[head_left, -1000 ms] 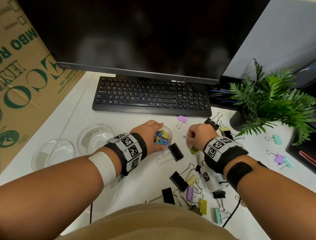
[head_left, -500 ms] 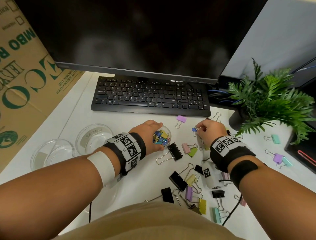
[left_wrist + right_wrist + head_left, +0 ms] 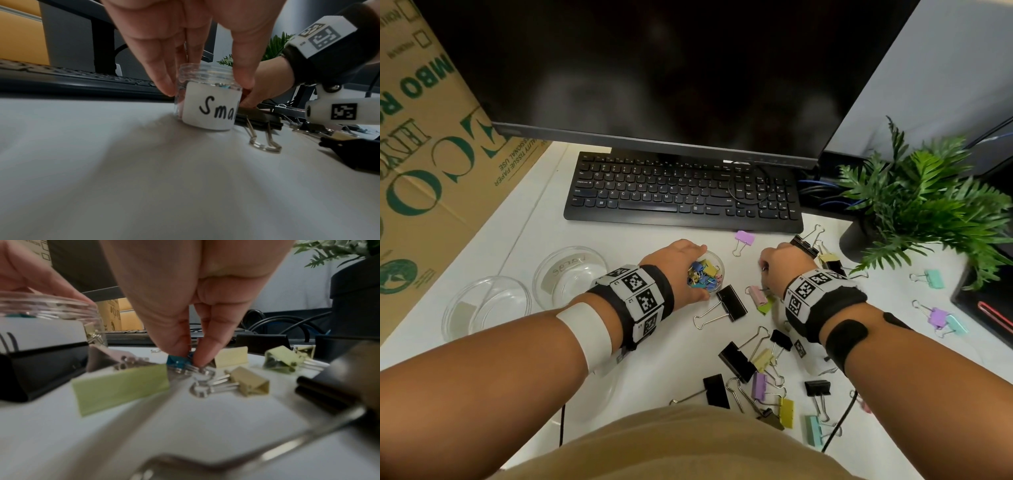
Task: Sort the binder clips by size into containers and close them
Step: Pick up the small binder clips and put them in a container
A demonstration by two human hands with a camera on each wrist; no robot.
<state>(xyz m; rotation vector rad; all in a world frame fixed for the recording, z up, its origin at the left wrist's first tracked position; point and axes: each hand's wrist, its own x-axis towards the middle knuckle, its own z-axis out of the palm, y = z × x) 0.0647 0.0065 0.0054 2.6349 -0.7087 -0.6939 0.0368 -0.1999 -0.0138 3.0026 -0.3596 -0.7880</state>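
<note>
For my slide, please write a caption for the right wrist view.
Right hand pinches a small blue binder clip on the white desk.

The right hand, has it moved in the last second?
Yes. The right hand went up toward the keyboard, then came back down a little; it now pinches a small blue clip.

The setting was an office workstation; a white desk (image 3: 524, 236) carried a black keyboard (image 3: 681, 192) beneath a large dark monitor (image 3: 654, 68); cables (image 3: 287, 324) ran behind; a potted fern (image 3: 928, 202) stood at the right; a printed cardboard carton (image 3: 424, 154) stood at the left; binder clips (image 3: 756, 373) lay scattered, ordinary stationery.
</note>
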